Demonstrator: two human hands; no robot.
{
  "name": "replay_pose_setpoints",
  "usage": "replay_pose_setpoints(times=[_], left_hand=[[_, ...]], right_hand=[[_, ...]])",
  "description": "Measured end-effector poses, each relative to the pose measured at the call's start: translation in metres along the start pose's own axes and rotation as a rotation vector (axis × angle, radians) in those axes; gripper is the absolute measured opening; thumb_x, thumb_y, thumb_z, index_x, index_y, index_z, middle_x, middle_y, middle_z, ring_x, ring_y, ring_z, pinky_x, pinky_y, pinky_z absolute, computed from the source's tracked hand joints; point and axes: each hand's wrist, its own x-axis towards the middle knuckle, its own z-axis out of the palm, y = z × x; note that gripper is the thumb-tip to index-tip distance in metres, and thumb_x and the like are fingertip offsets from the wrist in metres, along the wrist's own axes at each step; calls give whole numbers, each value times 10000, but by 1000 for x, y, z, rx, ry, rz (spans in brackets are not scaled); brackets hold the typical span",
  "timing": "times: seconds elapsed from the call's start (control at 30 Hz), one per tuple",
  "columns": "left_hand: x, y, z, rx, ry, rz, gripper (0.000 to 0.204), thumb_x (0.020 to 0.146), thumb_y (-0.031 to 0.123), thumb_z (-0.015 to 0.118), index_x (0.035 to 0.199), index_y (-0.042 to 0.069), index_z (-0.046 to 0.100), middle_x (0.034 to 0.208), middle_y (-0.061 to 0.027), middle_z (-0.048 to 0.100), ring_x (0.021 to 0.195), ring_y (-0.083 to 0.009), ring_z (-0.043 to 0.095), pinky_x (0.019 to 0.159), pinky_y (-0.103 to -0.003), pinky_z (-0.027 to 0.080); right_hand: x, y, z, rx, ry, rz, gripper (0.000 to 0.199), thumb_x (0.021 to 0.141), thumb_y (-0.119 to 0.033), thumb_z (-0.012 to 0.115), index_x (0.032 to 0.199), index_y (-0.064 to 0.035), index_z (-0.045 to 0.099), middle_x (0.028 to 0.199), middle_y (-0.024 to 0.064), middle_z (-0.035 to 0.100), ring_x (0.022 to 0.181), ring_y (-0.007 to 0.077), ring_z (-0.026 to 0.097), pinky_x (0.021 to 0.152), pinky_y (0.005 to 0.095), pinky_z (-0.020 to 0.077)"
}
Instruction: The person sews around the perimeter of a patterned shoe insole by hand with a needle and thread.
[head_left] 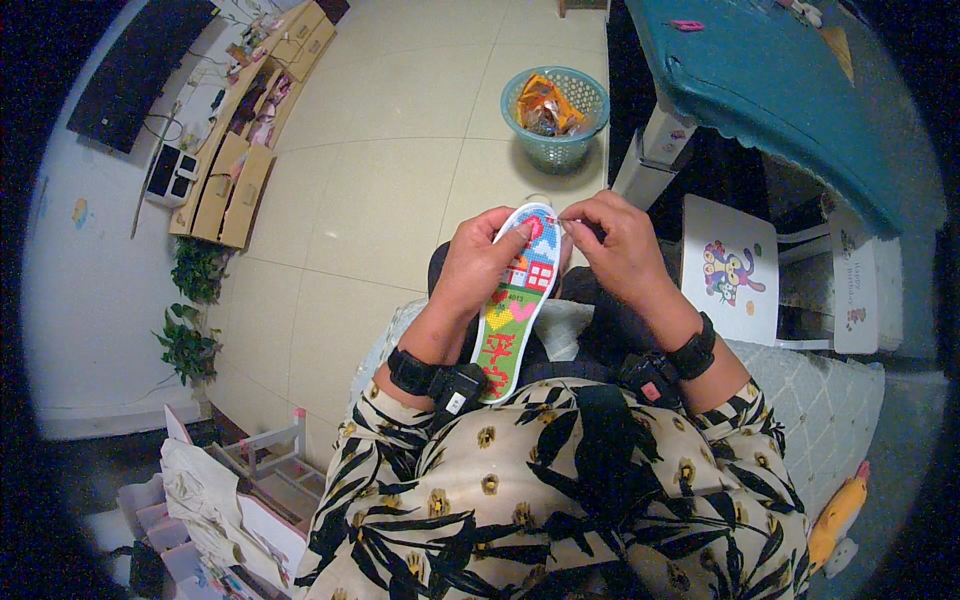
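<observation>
A potted plant point(190, 345) stands by the left wall. The left hand point(480, 265) grips an embroidered insole point(515, 305) (houses and hearts stitched in bright colours), thumb pressed across its upper part, above the lap. The right hand point(620, 245) pinches a needle point(562, 219), hardly visible, at the insole's tip. Beyond them a green basket point(555, 115) sits on the floor.

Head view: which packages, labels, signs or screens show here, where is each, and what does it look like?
Flat screen: upper left wall, dark rectangle, switched off.
Snack wrappers: inside the teal mesh basket on the floor, crumpled, orange and yellow.
Cartoon sticker: on the white panel right of the right hand, purple and pink figure.
Embroidered insole: held by the left hand, colourful house and hearts.
</observation>
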Motion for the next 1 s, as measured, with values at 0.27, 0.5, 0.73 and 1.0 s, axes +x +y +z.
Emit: replay_pose_setpoints(times=[0.27,0.5,0.73,1.0], left_hand=[[0,2,0,62,-7,9,203,810,164,551,930,0,563,751,-32,603,592,-58,545,520,-187,444],[0,0,0,91,-12,-2,213,827,146,522,950,-25,555,778,-41,602,620,-54,544,540,-184,446],[0,0,1,93,-15,-3,218,824,145,526,961,-23,554,776,-41,602,621,-54,543,543,-186,446],[0,-4,3,252,40,105,198,809,148,532,936,0,568,734,-56,605,611,-95,558,541,-227,448]], right_hand=[[0,2,-2,-4,1,-32,99,716,-65,571,795,-11,594,728,110,557,664,222,554,588,284,431],[0,4,-3,-16,-23,-2,95,713,-63,569,792,-21,600,724,106,556,657,219,552,581,282,428],[0,5,-5,-20,-34,14,98,712,-64,567,794,-26,607,722,101,557,644,214,550,568,279,426],[0,3,-5,-19,-33,5,92,706,-65,569,781,-21,600,712,104,554,641,216,550,566,283,429]])
